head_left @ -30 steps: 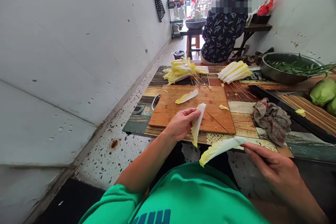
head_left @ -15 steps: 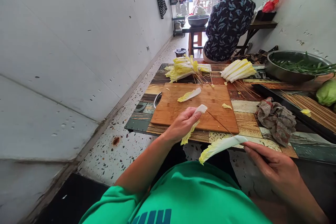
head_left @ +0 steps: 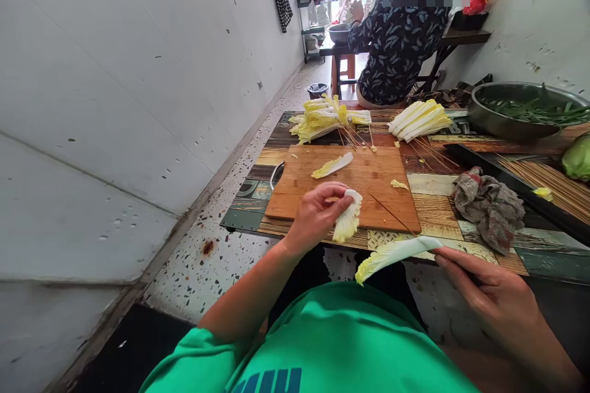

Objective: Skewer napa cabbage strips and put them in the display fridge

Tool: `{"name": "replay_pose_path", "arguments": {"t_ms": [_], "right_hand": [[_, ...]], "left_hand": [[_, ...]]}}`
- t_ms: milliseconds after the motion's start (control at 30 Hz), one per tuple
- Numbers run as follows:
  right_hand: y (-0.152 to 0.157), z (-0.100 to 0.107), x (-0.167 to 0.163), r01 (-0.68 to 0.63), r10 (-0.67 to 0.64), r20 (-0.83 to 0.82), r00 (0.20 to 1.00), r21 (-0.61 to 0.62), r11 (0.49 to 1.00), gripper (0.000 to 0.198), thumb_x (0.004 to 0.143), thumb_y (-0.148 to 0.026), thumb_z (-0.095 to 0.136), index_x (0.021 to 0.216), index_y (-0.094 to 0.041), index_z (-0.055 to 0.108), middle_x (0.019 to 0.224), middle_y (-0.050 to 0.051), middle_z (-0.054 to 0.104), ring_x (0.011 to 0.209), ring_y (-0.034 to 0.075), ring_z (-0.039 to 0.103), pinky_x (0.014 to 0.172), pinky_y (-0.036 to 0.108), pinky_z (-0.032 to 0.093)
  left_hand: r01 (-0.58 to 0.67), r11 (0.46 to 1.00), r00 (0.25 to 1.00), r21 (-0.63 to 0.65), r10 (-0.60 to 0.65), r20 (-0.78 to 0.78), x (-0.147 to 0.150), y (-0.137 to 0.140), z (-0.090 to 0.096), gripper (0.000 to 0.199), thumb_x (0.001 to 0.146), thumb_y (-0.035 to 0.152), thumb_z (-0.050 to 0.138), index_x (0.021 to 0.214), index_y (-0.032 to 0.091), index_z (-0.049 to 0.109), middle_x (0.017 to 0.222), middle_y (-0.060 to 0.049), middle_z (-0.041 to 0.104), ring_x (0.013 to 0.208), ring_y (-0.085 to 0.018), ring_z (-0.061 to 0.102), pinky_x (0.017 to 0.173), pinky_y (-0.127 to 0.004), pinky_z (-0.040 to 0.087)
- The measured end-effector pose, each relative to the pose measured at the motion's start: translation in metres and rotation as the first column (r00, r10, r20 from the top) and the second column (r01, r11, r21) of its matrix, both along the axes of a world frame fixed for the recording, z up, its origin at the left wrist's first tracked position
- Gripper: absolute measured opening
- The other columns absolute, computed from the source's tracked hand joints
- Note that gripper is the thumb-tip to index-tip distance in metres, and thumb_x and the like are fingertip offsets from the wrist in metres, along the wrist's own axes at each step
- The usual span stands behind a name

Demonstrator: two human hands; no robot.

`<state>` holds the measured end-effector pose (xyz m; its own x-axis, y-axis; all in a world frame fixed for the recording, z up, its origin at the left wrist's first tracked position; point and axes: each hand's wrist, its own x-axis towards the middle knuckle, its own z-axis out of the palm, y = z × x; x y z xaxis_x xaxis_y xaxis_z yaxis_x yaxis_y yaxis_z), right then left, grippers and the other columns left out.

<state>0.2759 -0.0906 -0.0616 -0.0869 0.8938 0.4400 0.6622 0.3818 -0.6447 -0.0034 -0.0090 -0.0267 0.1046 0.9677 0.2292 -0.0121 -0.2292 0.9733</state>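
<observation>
Left hand (head_left: 318,216) pinches a frilly leaf (head_left: 348,222), right hand (head_left: 495,288) grips a longer leaf (head_left: 394,254) on the skewer (head_left: 391,214), best steered squarely into the opposite white end (head_left: 353,194)

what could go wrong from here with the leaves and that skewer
1. The bare tip of the skewer points toward the left hand, so it could prick a finger.
2. The left hand pinches the small leaf near its white end; an off-centre poke might split it.
3. The skewered leaf by the right hand seems partly past the edge of the table, so it might fall to the floor if it slips.
</observation>
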Motion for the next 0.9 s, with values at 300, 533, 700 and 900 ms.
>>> {"name": "replay_pose_path", "arguments": {"t_ms": [300, 533, 700, 900], "right_hand": [[0.001, -0.004, -0.003, 0.014, -0.014, 0.003, 1.000, 0.016, 1.000, 0.023, 0.089, -0.038, 0.062, 0.099, -0.026, 0.080, 0.093, 0.003, 0.079, 0.078, 0.022, 0.076, 0.073, 0.031, 0.065], [-0.001, 0.001, -0.007, 0.009, -0.010, 0.004, 1.000, 0.036, 0.999, 0.023, 0.091, -0.036, 0.061, 0.101, -0.025, 0.079, 0.094, 0.003, 0.079, 0.080, 0.021, 0.076, 0.073, 0.030, 0.065], [-0.004, 0.008, -0.017, -0.021, 0.013, 0.060, 0.998, 0.146, 0.989, 0.018, 0.091, -0.026, 0.062, 0.102, -0.024, 0.077, 0.094, 0.002, 0.079, 0.079, 0.018, 0.076, 0.073, 0.027, 0.064], [-0.011, 0.019, -0.028, -0.052, -0.027, 0.199, 0.980, 0.381, 0.923, 0.026, 0.088, -0.011, 0.064, 0.109, -0.024, 0.071, 0.094, 0.001, 0.078, 0.078, 0.014, 0.074, 0.073, 0.023, 0.061]], "left_hand": [[-0.101, 0.880, 0.933, 0.465, 0.246, -0.263, -0.005, -0.007, 0.009, 0.007, 0.085, 0.021, 0.070, 0.088, 0.019, 0.077, 0.086, -0.003, 0.078, 0.073, -0.012, 0.069, 0.068, -0.021, 0.053], [-0.061, 0.938, 0.950, 0.342, 0.159, -0.267, -0.009, -0.016, -0.006, 0.007, 0.086, 0.019, 0.070, 0.091, 0.018, 0.074, 0.087, -0.003, 0.078, 0.076, -0.013, 0.072, 0.075, -0.023, 0.058], [-0.055, 0.863, 0.950, 0.503, 0.200, -0.239, -0.017, -0.019, -0.006, 0.009, 0.087, 0.015, 0.068, 0.093, 0.019, 0.073, 0.103, -0.007, 0.074, 0.098, -0.017, 0.069, 0.081, -0.027, 0.057], [-0.093, 0.789, 0.922, 0.607, 0.299, -0.248, -0.024, -0.026, -0.002, 0.011, 0.086, 0.014, 0.069, 0.093, 0.021, 0.075, 0.083, -0.002, 0.075, 0.073, -0.011, 0.068, 0.065, -0.020, 0.054]]}}
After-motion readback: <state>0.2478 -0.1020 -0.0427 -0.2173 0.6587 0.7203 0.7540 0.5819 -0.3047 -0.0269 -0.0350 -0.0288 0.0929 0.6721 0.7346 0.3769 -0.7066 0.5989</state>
